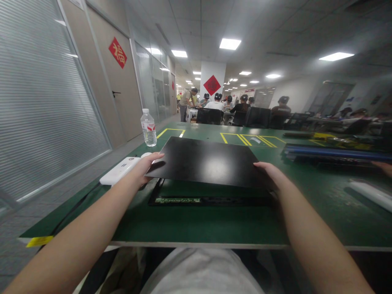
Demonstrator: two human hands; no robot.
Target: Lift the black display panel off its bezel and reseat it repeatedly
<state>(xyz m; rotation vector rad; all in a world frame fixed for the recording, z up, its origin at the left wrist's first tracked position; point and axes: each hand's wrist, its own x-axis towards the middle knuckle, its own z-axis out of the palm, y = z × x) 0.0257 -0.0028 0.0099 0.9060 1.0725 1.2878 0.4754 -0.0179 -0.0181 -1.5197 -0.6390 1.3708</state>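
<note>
A flat black panel (205, 161) is held up above the green table (199, 228), a ceiling light reflected in its surface. My left hand (148, 165) grips its left edge, thumb on top. At the right edge, my right hand (271, 175) holds it the same way, with the fingers mostly hidden beneath. Under the panel, a thin black frame (235, 201) lies on the table, a green circuit strip (177, 200) along its near side. The panel hides the rest of the frame.
A water bottle (148, 128) and a white device (119, 170) with a cable stand at left. Rightward are a blue-black long item (330, 153), a white bar (370, 194) and another person's hand (382, 166). People sit farther back.
</note>
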